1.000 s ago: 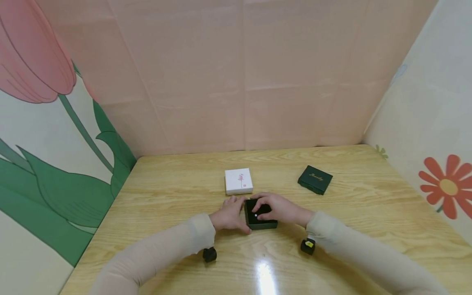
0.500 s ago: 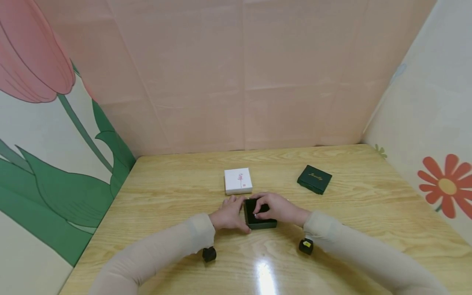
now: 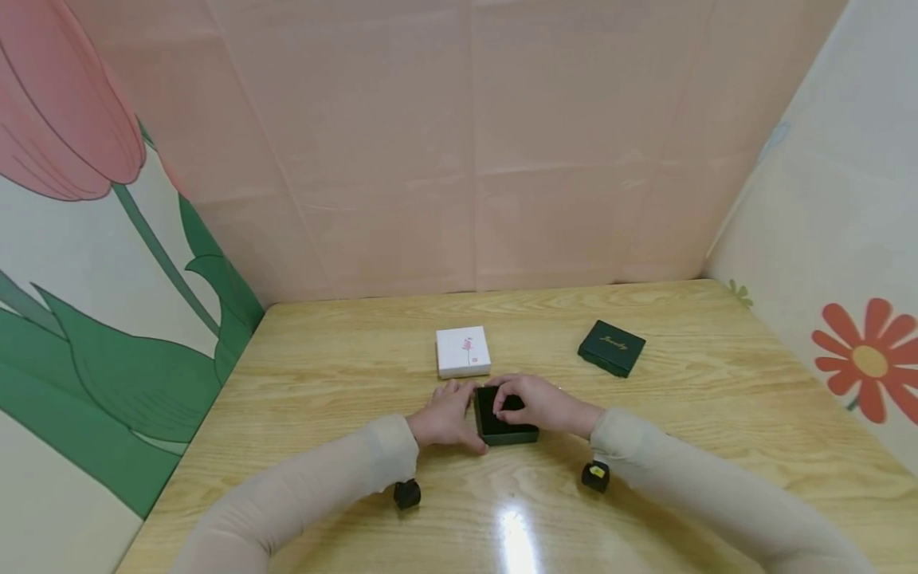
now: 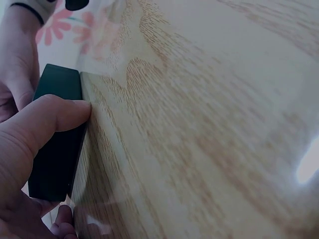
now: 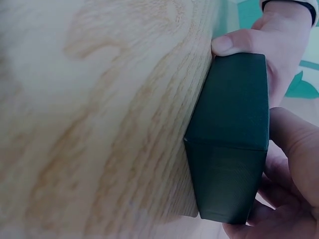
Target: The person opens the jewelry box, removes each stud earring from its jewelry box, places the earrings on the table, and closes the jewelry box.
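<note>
An uncovered dark green jewelry box base [image 3: 511,438] with a black inside lies on the table before me. My left hand [image 3: 443,422] holds its left side, thumb at the near corner and fingers at the far one; in the left wrist view the thumb [image 4: 65,113] presses on the green wall. Over the box's inside, my right hand [image 3: 539,405] has thumb and index finger pinched together. A tiny shiny thing sits at those fingertips, now almost wholly hidden, so its kind is unclear. In the right wrist view the box wall [image 5: 234,104] hides the pinching fingertips.
Behind the box base lies a white box [image 3: 462,352] with a pink flower print. A dark green lid [image 3: 613,349] with gold lettering lies farther right. The wooden table [image 3: 344,343] ends at a pink backdrop [image 3: 387,159]. A tiny pale speck shows beyond the right hand.
The right thumb and index finger have closed together over the shiny thing, which showed as a bright dot before and is now nearly hidden. The left hand and the boxes stay put.
</note>
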A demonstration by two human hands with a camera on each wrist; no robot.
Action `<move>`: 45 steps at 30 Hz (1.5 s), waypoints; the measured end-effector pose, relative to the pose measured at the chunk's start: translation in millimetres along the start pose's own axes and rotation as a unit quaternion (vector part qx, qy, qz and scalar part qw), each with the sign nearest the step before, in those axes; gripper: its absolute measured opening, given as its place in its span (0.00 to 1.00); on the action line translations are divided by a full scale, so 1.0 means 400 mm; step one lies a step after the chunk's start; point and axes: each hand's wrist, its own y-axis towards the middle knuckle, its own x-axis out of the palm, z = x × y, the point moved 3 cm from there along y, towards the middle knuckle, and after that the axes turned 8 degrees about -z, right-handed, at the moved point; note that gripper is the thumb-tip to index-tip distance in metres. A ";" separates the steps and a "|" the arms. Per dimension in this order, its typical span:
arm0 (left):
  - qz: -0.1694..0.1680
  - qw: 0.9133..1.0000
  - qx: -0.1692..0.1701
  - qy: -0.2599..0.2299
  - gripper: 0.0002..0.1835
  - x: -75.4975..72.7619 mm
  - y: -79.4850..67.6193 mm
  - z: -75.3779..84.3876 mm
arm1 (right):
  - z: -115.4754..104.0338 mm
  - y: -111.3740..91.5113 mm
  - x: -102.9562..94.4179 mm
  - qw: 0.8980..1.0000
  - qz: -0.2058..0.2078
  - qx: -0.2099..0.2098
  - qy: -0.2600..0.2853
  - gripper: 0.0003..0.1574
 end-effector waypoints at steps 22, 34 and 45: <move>-0.004 1.000 -0.010 0.010 0.54 0.006 -0.002 0.006 | 0.025 -0.040 -0.068 0.987 0.067 -0.055 0.135 0.05; -0.005 1.000 -0.009 0.002 0.55 0.004 -0.002 0.003 | 0.101 -0.132 -0.210 0.976 0.153 0.004 0.153 0.09; -0.003 1.000 -0.012 0.004 0.55 0.001 -0.004 0.003 | 0.203 -0.155 -0.184 0.987 0.089 0.058 0.122 0.12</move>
